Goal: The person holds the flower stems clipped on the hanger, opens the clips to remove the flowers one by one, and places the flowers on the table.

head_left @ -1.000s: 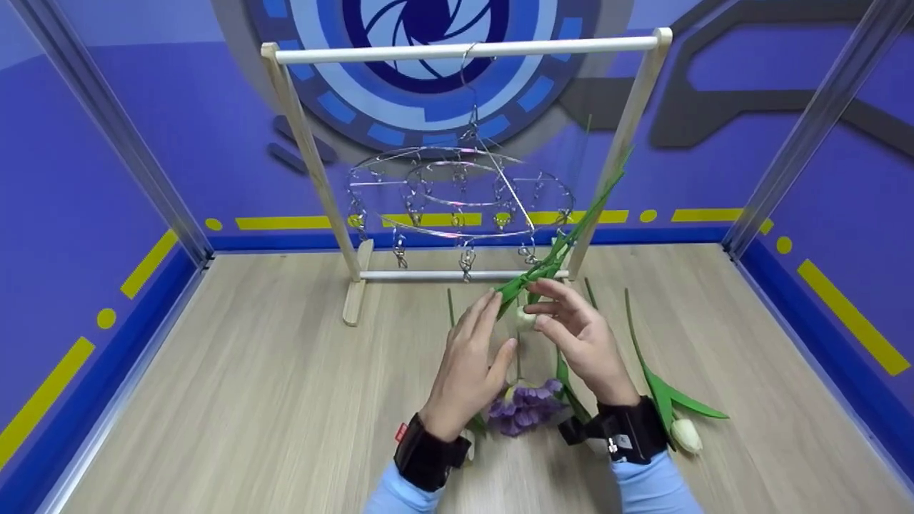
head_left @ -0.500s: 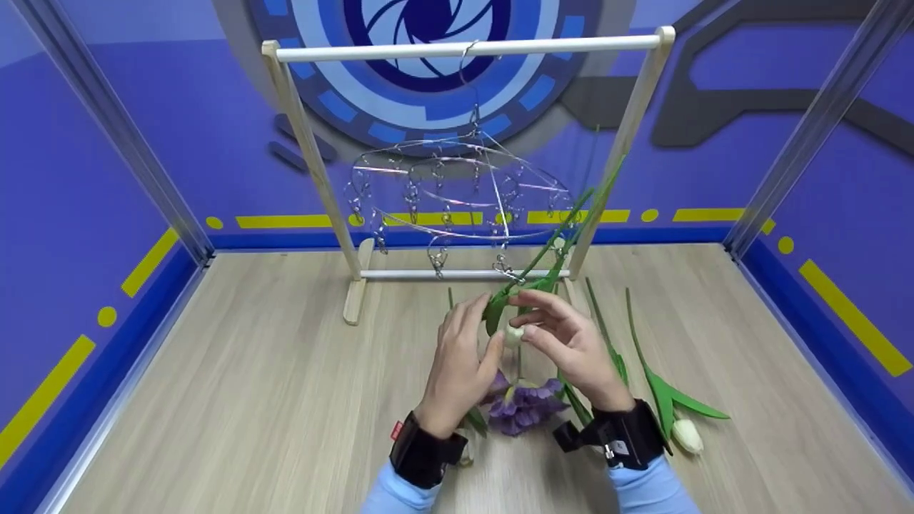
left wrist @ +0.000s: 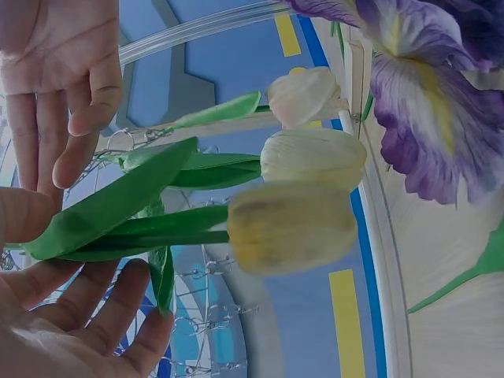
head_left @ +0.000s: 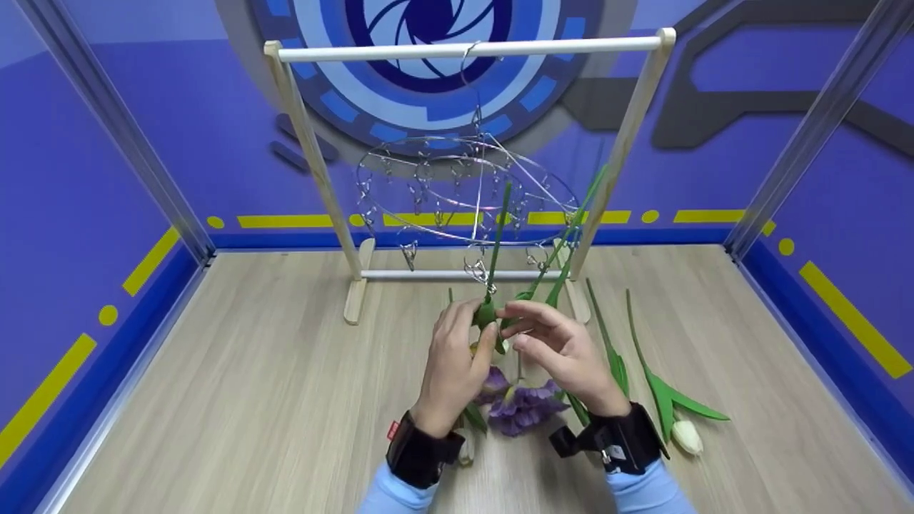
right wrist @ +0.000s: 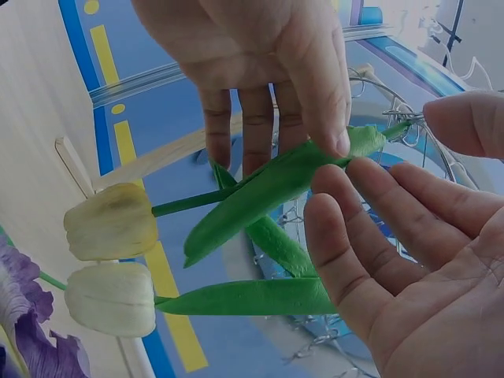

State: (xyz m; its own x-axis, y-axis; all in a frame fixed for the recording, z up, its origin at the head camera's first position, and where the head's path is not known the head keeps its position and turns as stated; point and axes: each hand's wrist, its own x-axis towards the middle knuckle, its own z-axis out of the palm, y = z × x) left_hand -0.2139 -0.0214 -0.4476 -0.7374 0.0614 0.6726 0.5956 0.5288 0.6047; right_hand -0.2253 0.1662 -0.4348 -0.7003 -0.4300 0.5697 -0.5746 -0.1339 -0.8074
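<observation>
Left hand (head_left: pixel 454 365), ours: pinching one tulip (left wrist: pixel 291 228), stem (head_left: pixel 498 243) now swung upright, seemingly aligned with clips (head_left: pixel 476 268). Right hand (head_left: pixel 573 355): loosely spread, gripping nothing.

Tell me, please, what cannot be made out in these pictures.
Head view: most of the yellowish bloom, hidden by the left hand.
Head view: whether the clip grips the green stem; too small.
Left wrist view: the full outline of the purple flower, cut off by top and right edges.
</observation>
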